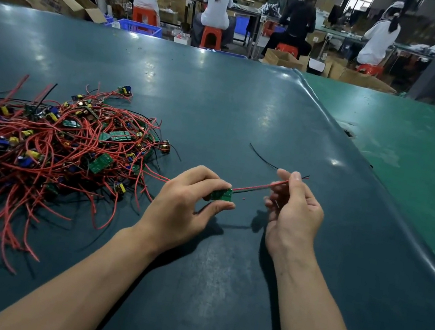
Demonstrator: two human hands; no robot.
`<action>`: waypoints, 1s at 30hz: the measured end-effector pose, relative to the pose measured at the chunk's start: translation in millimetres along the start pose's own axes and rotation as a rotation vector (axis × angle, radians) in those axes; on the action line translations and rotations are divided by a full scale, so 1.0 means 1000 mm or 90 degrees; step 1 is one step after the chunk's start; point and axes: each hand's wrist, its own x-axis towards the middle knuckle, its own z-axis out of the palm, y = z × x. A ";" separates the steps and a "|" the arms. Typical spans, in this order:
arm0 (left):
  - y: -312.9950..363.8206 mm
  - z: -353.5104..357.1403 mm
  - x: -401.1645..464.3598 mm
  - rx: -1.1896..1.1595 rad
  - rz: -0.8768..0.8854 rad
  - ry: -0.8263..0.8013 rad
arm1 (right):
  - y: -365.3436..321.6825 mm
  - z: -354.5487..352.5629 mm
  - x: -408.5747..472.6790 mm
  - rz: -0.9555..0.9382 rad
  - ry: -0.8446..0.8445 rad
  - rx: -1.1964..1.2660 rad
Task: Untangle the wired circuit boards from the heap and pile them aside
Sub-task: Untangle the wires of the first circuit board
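One green board [221, 195], lifted just right of the heap [52, 153] over the dark mat [248, 118], pinched between thumb and fingers of the left hand [184, 199], red lead [260, 186] drawn taut and pinched by the right hand [294, 210], apparently to straighten it before piling aside.

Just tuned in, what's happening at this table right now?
A person is working one circuit board free of the rest. The left hand pinches the green board, and the right hand holds its red wire stretched between them. The tangled heap of boards and red wires lies to the left on the dark mat.
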 end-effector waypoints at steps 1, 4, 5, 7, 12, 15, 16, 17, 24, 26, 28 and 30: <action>0.001 0.000 0.000 -0.005 0.005 -0.008 | 0.000 0.000 0.001 0.008 0.012 0.012; 0.001 0.000 0.000 -0.008 0.002 -0.014 | 0.001 -0.004 0.004 -0.032 0.042 -0.048; 0.000 0.000 0.000 -0.007 -0.003 -0.011 | 0.001 -0.005 0.004 -0.058 0.042 -0.081; -0.001 0.000 0.000 -0.005 -0.011 -0.007 | 0.002 -0.005 0.002 -0.094 0.033 -0.109; 0.000 0.001 0.001 -0.022 -0.012 -0.008 | 0.003 -0.005 0.005 -0.109 0.058 -0.073; -0.001 0.000 0.001 -0.031 -0.023 -0.004 | 0.006 -0.007 0.002 -0.183 0.085 -0.178; -0.001 0.000 0.001 -0.029 -0.025 -0.002 | 0.005 -0.007 0.001 -0.194 0.091 -0.184; -0.001 -0.001 0.001 -0.023 -0.027 0.003 | 0.003 -0.006 0.000 -0.187 0.092 -0.174; -0.003 -0.004 0.002 -0.006 -0.045 0.053 | 0.002 0.004 -0.028 0.117 -0.254 -0.149; -0.004 -0.004 0.002 -0.002 -0.032 0.037 | 0.007 0.002 -0.036 0.066 -0.333 -0.230; -0.004 -0.005 0.002 -0.005 -0.025 0.028 | 0.008 0.002 -0.036 0.045 -0.346 -0.253; -0.004 -0.007 0.002 -0.021 -0.025 0.024 | 0.006 0.003 -0.033 0.086 -0.364 -0.216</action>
